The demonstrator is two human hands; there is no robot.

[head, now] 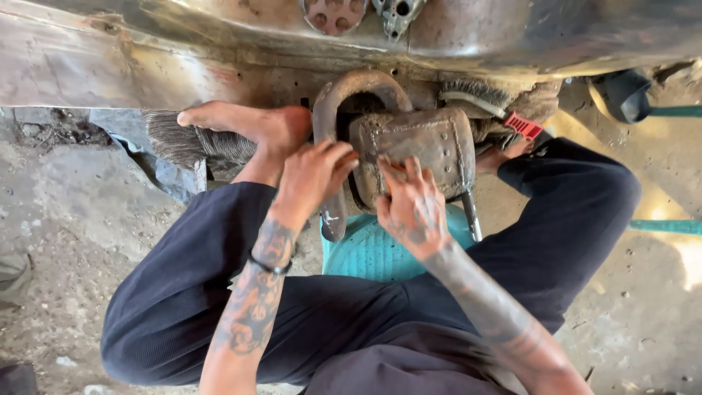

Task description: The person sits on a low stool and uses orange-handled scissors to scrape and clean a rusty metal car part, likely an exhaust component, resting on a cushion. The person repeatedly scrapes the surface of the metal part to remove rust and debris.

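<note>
I am sitting on a teal stool (pixel 373 252), knees wide. My left hand (pixel 311 179) is curling its fingers (pixel 338 157) around the rusty curved bar (pixel 333 132), while my right hand (pixel 411 208) is pressing spread fingers (pixel 406 172) on the metal box (pixel 420 143), maybe pinching something small. Beyond, my bare foot (pixel 245 121) is resting by wire brushes (pixel 175 139) on the floor (pixel 80 219).

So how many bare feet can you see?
2. One bare foot rests on a wire brush at upper left, beside the left hand. The other foot peeks out at right beyond the rusty metal part, mostly hidden by the trouser leg.
</note>
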